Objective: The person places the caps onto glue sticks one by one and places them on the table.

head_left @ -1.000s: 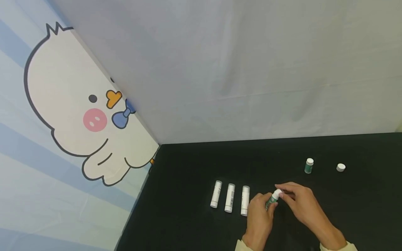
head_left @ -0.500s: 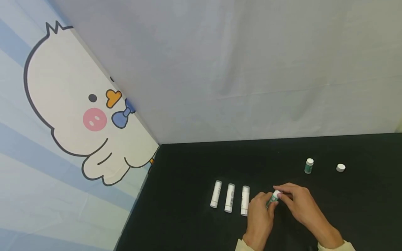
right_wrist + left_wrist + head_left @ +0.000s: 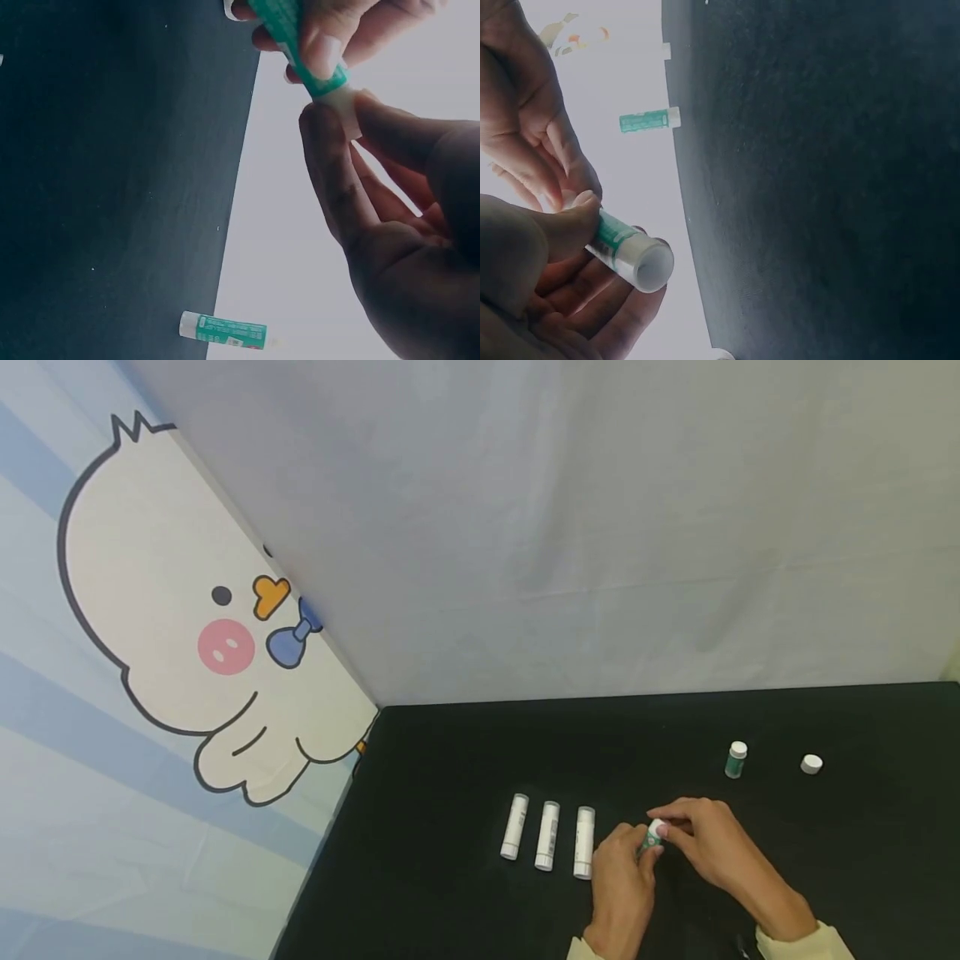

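Observation:
My left hand [image 3: 622, 872] grips a green-labelled glue stick [image 3: 613, 234] around its body, tilted, with its white round base facing the left wrist camera. At the other end, my right hand [image 3: 708, 839] pinches the white cap [image 3: 341, 109] between thumb and fingers, right against the green label. Another green glue stick [image 3: 736, 762], white on top, stands upright farther back. To its right a loose white cap [image 3: 812, 764] sits on the black table [image 3: 442, 760].
Left of my left hand, several white glue sticks lie side by side in a row: one at the left [image 3: 514, 827], one in the middle [image 3: 547, 836] and one at the right [image 3: 584, 842], close beside the hand. A pale curtain [image 3: 600, 527] hangs behind the table.
The white cap pinched by my right hand has come down closer to the green body of the held glue stick. My right hand has shifted slightly left; my left hand keeps its grip.

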`<state>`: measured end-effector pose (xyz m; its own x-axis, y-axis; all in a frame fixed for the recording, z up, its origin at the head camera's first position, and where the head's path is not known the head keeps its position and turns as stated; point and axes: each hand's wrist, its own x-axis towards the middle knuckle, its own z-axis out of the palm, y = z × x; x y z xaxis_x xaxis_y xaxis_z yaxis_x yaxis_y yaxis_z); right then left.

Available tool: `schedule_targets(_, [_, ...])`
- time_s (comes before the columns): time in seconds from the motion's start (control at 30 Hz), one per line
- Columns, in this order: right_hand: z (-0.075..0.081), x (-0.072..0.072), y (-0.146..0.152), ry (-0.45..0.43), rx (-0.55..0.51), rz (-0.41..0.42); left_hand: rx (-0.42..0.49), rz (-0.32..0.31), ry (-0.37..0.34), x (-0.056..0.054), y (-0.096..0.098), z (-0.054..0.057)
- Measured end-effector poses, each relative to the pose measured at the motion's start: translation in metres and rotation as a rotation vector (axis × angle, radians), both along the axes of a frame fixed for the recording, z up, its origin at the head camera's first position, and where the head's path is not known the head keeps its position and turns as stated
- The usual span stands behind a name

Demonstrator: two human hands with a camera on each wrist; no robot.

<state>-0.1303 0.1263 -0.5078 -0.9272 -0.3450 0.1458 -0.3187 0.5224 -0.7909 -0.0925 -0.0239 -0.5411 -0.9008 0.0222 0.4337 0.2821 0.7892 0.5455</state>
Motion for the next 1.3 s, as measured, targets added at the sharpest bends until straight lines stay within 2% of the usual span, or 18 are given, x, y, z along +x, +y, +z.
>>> schedule_targets(0.23, [0.0,-0.001,0.003,-0.054,0.024,0.019,-0.012,0.005,0.001,0.002,0.002,-0.003])
schedule_targets(0.47, [0.0,-0.001,0.003,-0.022,0.038,0.013,0.01,0.013,-0.011,0.003,0.006,-0.002])
schedule_targets(0.6, [0.0,0.0,0.004,-0.037,0.045,0.007,0.009,0.019,-0.024,0.005,0.008,-0.003])
schedule_targets(0.87, [0.0,0.0,0.004,-0.044,0.044,0.028,-0.01,0.018,0.026,0.005,0.007,-0.004])
schedule_targets(1.3, [0.0,0.004,-0.015,-0.029,0.092,-0.079,-0.063,0.076,0.024,0.003,0.003,-0.001])
